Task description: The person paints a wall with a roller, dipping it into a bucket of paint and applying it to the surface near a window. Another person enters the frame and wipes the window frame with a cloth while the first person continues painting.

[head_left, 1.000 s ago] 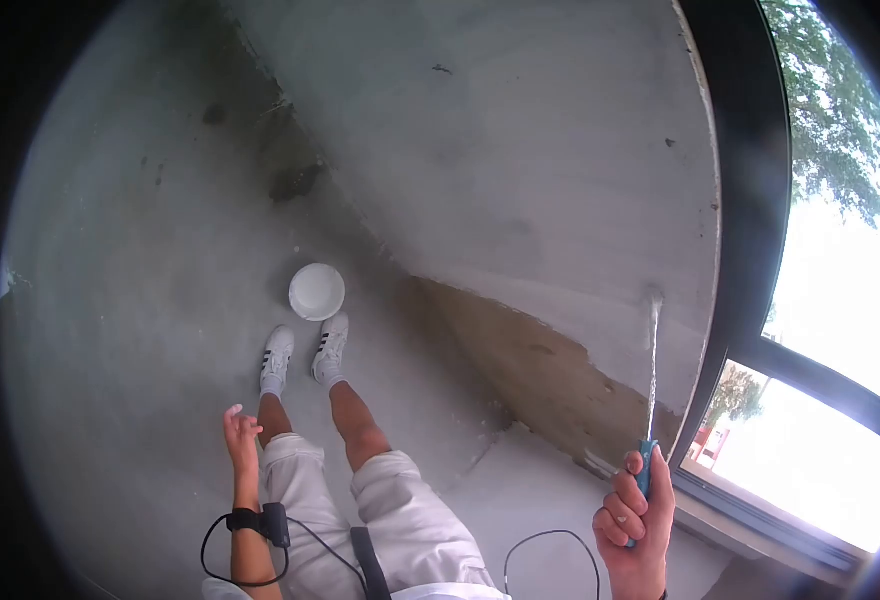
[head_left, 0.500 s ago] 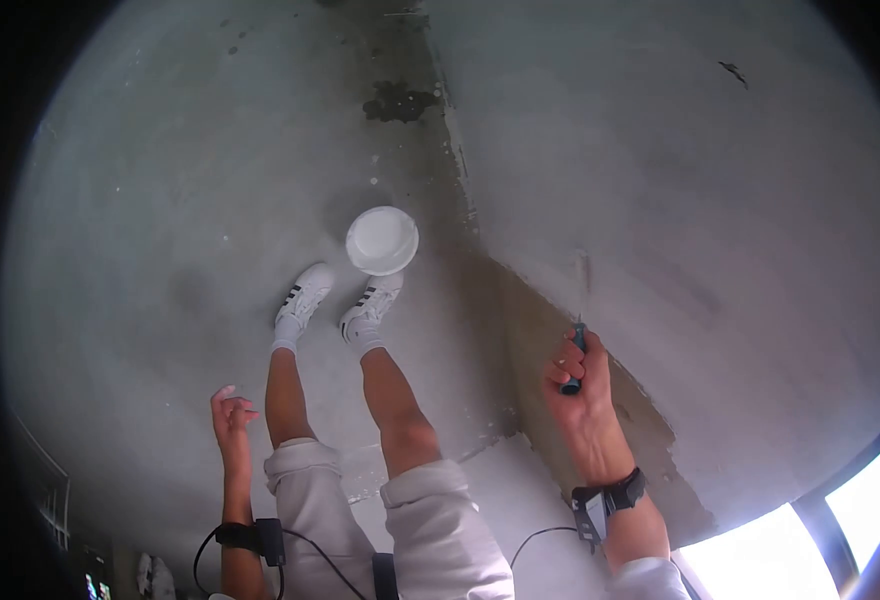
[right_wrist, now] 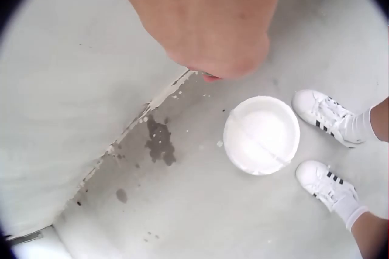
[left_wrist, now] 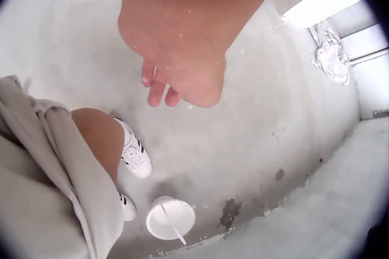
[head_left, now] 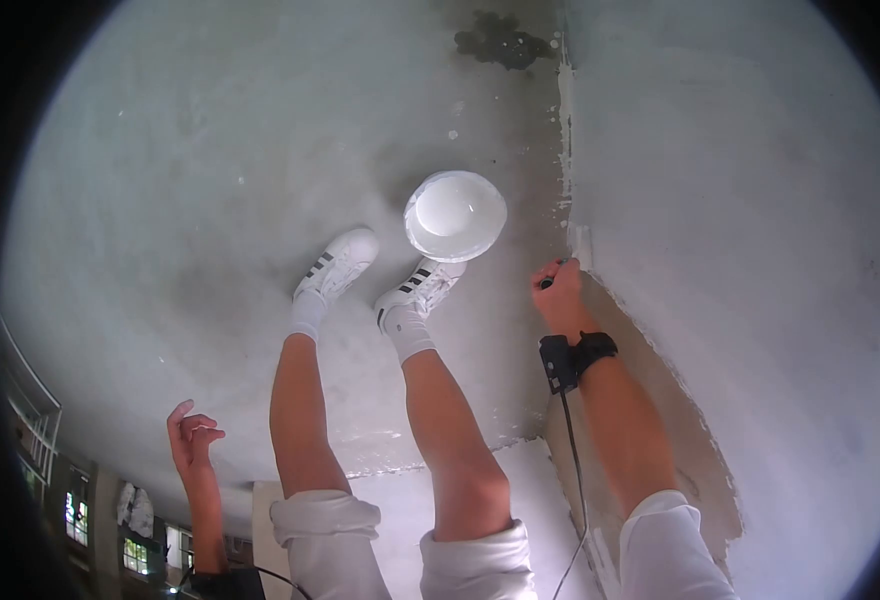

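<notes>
In the head view my right hand [head_left: 560,295] grips a slim tool [head_left: 547,283] by its handle, with a pale working end [head_left: 581,243] at the base of the wall. The fist hides most of this tool, and its exact kind cannot be told. From the right wrist, only the back of the right hand [right_wrist: 213,25] and a bit of fingertip show. My left hand [head_left: 193,435] hangs at the lower left, fingers loosely bent, holding nothing. A white bucket [head_left: 490,215] stands on the floor by the shoes; a pale strip [left_wrist: 172,224] crosses its mouth in the left wrist view.
The grey wall [head_left: 720,200] rises on the right, with a bare brownish patch [head_left: 665,400] low down. White shoes [head_left: 340,262] stand just behind the bucket. A dark wet stain [head_left: 503,42] marks the floor ahead. A cable [head_left: 578,480] trails from the right wrist.
My right hand has brought the teal-handled tool down and leftward from beside the window to the foot of the wall. The head view has swung right-to-left, bringing bucket and shoes nearer the middle.
</notes>
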{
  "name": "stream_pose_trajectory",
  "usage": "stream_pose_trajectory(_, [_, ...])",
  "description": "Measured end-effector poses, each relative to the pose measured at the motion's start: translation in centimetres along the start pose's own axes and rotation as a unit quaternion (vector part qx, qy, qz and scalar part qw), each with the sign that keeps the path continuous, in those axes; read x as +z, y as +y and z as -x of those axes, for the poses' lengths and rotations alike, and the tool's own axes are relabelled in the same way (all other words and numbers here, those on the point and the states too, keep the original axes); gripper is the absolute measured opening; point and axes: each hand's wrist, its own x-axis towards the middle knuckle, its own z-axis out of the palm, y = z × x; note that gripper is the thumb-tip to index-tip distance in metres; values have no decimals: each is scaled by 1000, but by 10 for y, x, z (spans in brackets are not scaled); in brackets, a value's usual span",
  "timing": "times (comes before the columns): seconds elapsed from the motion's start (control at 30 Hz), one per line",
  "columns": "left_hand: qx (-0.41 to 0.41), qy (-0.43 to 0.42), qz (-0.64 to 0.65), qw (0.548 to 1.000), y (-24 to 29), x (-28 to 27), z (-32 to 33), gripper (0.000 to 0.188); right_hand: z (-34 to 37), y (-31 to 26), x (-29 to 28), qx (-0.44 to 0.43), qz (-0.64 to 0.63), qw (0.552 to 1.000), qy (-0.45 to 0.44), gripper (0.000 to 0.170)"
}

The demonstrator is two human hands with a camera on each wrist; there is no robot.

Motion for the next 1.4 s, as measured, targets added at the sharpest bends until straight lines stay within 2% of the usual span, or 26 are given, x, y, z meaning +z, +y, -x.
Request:
stream_pose_trajectory(0.2, [4, -10, -42, 999, 12, 8, -17, 35, -56, 4, -35, 27, 31, 995, -93, 22])
stream_pose_trajectory(0.33, [7, -36, -43, 998, 6, 6, -20, 35, -26, -8, -48, 33, 36, 994, -97, 30])
stream_pose_trajectory(0.53, [17, -46, -28, 998, 17, 4, -17, 35, 96, -37, -104, 36, 25, 993, -114, 34])
stream_pose_trajectory(0.87, [67, -91, 3, 994, 66, 10, 7, 35, 341, -117, -182, 52, -36, 990, -122, 32])
stream_pose_trajectory(1.13, [161, -161, 23, 973, 106, -45, 31, 39, 538, -140, -253, -34, -128, 982, -135, 32])
stream_pose_trajectory(1.2, [124, -161, 12, 979, 126, -66, 39, 41, 579, -144, -276, -57, -167, 972, -157, 31])
stream_pose_trajectory(1.27, [141, -170, 19, 975, 129, -93, 33, 42, 618, -148, -305, -85, -191, 963, -168, 31])
stream_pose_trajectory(1.4, [143, -173, -56, 973, 169, -134, 46, 36, 665, -148, -349, -131, -242, 942, -192, 29])
